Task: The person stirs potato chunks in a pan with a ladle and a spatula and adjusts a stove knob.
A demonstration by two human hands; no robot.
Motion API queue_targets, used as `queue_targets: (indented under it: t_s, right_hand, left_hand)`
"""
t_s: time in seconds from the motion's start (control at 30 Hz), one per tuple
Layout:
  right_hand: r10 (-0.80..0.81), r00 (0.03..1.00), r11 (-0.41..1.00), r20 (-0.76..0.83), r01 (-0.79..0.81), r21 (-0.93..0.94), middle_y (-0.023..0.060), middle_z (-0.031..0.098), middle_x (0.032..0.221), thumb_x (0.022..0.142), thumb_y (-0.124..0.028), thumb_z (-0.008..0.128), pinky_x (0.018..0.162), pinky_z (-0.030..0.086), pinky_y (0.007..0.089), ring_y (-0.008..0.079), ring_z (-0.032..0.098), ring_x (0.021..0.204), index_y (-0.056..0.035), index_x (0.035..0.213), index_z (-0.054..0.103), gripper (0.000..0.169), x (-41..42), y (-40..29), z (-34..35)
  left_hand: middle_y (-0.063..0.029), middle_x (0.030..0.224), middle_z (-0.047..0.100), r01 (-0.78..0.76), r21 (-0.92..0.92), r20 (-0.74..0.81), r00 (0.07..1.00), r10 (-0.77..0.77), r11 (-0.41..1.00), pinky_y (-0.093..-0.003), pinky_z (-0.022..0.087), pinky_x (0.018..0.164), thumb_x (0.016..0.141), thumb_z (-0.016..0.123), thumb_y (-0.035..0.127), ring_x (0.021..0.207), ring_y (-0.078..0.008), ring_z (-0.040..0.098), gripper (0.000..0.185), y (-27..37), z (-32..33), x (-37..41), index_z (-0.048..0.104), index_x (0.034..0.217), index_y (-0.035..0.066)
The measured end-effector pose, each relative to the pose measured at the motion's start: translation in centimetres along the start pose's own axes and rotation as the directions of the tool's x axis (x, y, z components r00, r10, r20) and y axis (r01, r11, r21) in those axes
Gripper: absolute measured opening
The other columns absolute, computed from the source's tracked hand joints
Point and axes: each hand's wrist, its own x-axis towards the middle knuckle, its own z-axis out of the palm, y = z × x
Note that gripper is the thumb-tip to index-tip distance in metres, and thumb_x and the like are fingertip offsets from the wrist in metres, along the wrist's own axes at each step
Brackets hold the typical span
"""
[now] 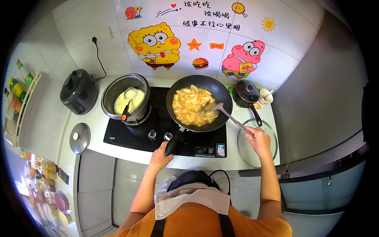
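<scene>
My left hand (161,156) grips the black handle (174,142) of a dark frying wok (219,89) on the right burner. Sliced pale-yellow food (191,103), perhaps potato, lies in brownish sauce inside it. In my right hand (259,140) is the grey handle of a spatula (234,119). Its blade reaches into the wok's right side, at the edge of the slices. On the left burner stands a deep metal pot (108,100) of pale-yellow liquid, with a ladle (125,110) resting in it.
Right of the black gas hob (189,142) lies a glass lid (245,148), below a small lidded saucepan (247,91) and a cup (266,96). A black electric cooker (78,93) and a metal lid (80,138) sit left. Bottles and jars (44,177) crowd the far-left counter.
</scene>
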Motion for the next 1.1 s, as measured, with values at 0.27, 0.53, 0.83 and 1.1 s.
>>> queue_targets:
  t_s: [0.27, 0.53, 0.83, 1.1]
  right_hand:
    - [0.165, 0.986, 0.927, 0.025, -0.164, 0.336, 0.0167, 0.068, 0.099, 0.083, -0.027, 0.068, 0.077, 0.051, 0.0411, 0.0334, 0.066, 0.088, -0.0170, 0.116, 0.067, 0.034, 2.0, 0.8, 6.7]
    - [0.043, 0.999, 0.998, -0.011, -0.043, 0.039, 0.0099, 0.064, 0.084, 0.079, -0.024, 0.072, 0.067, 0.051, 0.0408, 0.0296, 0.065, 0.077, -0.0223, 0.110, 0.070, 0.031, -2.0, -0.8, 4.4]
    - [0.006, 0.998, 0.982, -0.057, -0.016, -0.187, 0.0071, 0.065, 0.085, 0.076, -0.022, 0.074, 0.062, 0.051, 0.0396, 0.0280, 0.065, 0.070, -0.0206, 0.106, 0.072, 0.030, -1.9, -1.5, -0.3]
    - [0.012, 0.998, 0.999, -0.057, -0.015, -0.041, 0.0071, 0.064, 0.085, 0.076, -0.022, 0.073, 0.064, 0.051, 0.0409, 0.0288, 0.065, 0.073, -0.0201, 0.105, 0.072, 0.029, -0.9, -1.9, 2.4]
  left_hand:
    - [-0.0229, 0.082, 0.064, 0.028, -0.007, 0.027, 0.999, -0.028, 1.000, -0.0473, 0.049, 0.071, 0.073, 0.066, 0.014, 0.083, -0.0426, 0.063, 0.046, 0.5, -0.4, 0.0, 0.051, 0.116, 0.009]
    - [-0.0247, 0.084, 0.064, 0.008, -0.008, 0.012, 1.000, -0.008, 1.000, -0.0490, 0.049, 0.072, 0.073, 0.066, 0.014, 0.085, -0.0435, 0.062, 0.048, 0.2, -0.2, -0.1, 0.050, 0.118, 0.009]
    - [-0.0246, 0.083, 0.064, -0.014, 0.006, 0.005, 1.000, 0.013, 1.000, -0.0489, 0.049, 0.072, 0.073, 0.065, 0.014, 0.085, -0.0439, 0.062, 0.047, -0.2, -0.1, -0.1, 0.050, 0.117, 0.009]
    - [-0.0248, 0.085, 0.063, -0.027, -0.017, 0.013, 1.000, 0.027, 0.999, -0.0489, 0.049, 0.072, 0.073, 0.066, 0.014, 0.086, -0.0440, 0.062, 0.046, -0.2, -0.2, 0.1, 0.050, 0.116, 0.009]
